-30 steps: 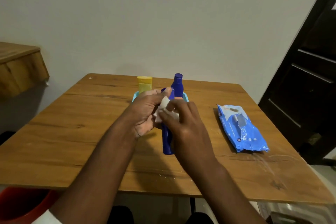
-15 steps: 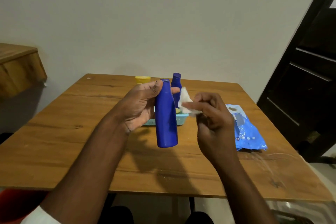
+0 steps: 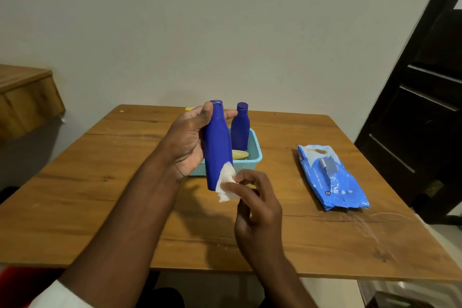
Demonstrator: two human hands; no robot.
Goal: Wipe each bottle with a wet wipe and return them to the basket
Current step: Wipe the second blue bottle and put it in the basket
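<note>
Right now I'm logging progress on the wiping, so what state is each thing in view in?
Left hand: grips the tall blue bottle, held off the table.
Tall blue bottle: upright, slightly tilted, cap on.
Right hand: pinches the wet wipe.
Wet wipe: crumpled, pressed against the bottle's lower end.
Small blue bottle: upright in the basket, capped.
Yellow bottle: lying in the basket.
Basket: on the table.
Wipes pack: lying flat on the table.

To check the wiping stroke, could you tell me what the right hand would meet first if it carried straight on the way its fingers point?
The right hand pinches the wipe and points up-left at the held bottle; the wipe already seems to touch its lower end.
</note>
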